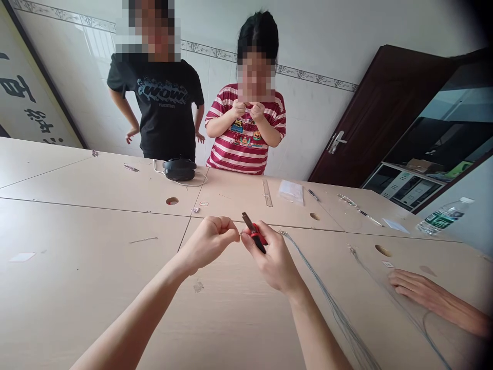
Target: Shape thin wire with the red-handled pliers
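Note:
Over the table [215, 318], my left hand [211, 239] is closed in a pinch. A tiny thin piece shows at its fingertips, too small to name. My right hand [275, 257] is wrapped around pliers [254, 234] with red and black handles, their dark jaws pointing up and away. The fingertips of both hands nearly meet, and I cannot tell whether the right ones also touch the tiny piece. Just right of my right hand lies a bundle of thin grey-blue wires [311, 272]. On the left, a thin looped wire [143, 240] rests on the tabletop.
Another person's hand [416, 290] rests at the right, near a second wire bundle [360, 262]. Two people stand across the table. Farther back are a black headset-like device [179, 169], a ruler [267, 192], a plastic packet [291, 191], a pen [314, 195] and a bottle [444, 217].

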